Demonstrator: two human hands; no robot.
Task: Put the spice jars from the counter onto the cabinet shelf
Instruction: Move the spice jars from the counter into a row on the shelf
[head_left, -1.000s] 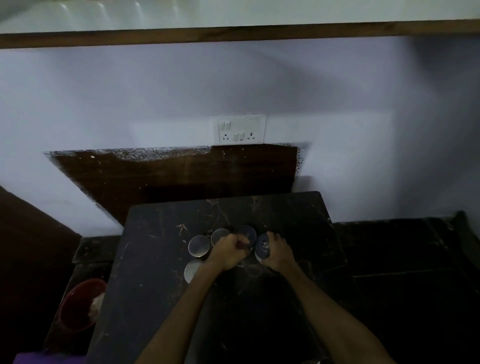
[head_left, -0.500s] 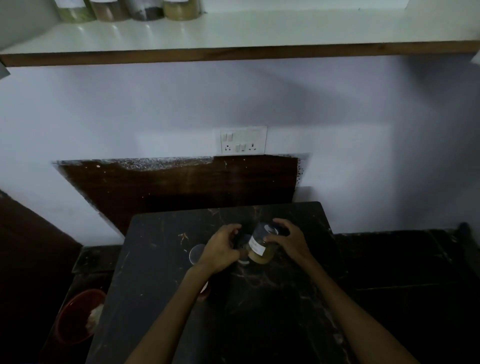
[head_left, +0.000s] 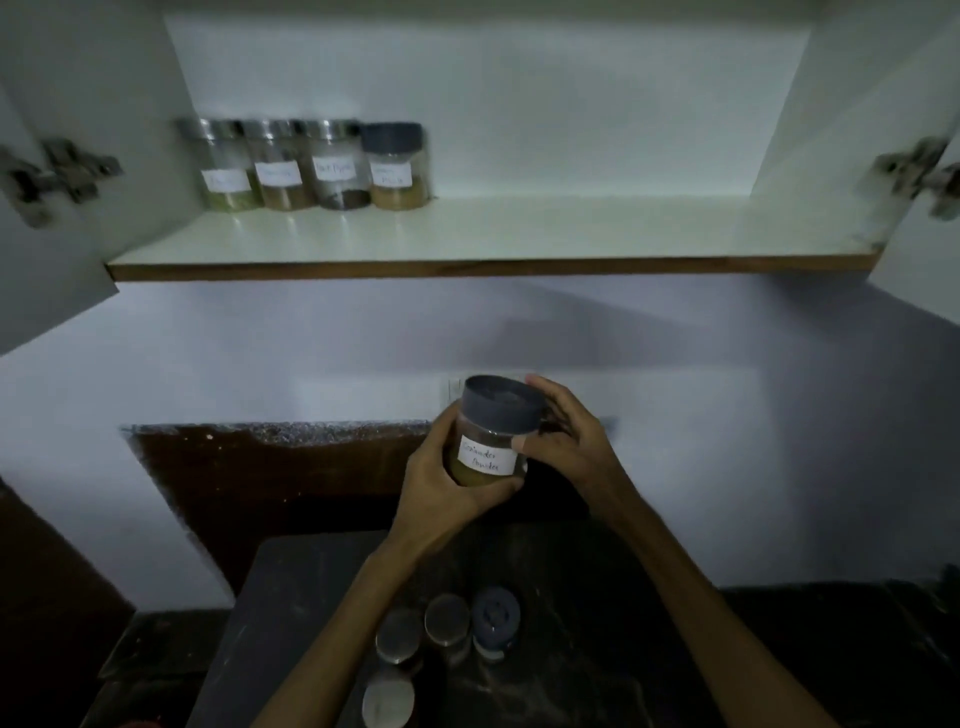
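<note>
- While both our hands are wrapped round it, the coriander jar (head_left: 491, 441) sits in mid-air above the counter (head_left: 291, 597) and well below the cabinet shelf (head_left: 493, 234).
- Our left hand (head_left: 441, 483) cups the lower body from the left and underneath, its fingers curled closed against the glass and the jar's base resting toward the palm.
- Our right hand (head_left: 566, 441) grips from the right, the thumb pressed just beside the white label (head_left: 487, 455) and the other fingers closed round the far side below the dark lid (head_left: 501, 405).
- Beneath our wrists, four more jars (head_left: 447, 621) stand close together on the counter, none touched by a finger.
- Far above our fingertips and off to the left, four labelled jars (head_left: 311, 166) stand in a touching row at the back of the shelf; the space to their right is bare.
- We judge the jar to be rigid and smooth, probably glass or hard clear plastic, so it could slip through dry fingers and might crack if dropped onto the stone.
- Only the lower part holds powder, so we expect it to be fairly light, with its weight low.
- The best hold seems to be round the body, across the label, where the fingers get some friction.
- Carrying it by the lid is riskier, since we cannot tell how tightly that lid is seated.
- One hand under the base looks a sensible guard during the lift.
</note>
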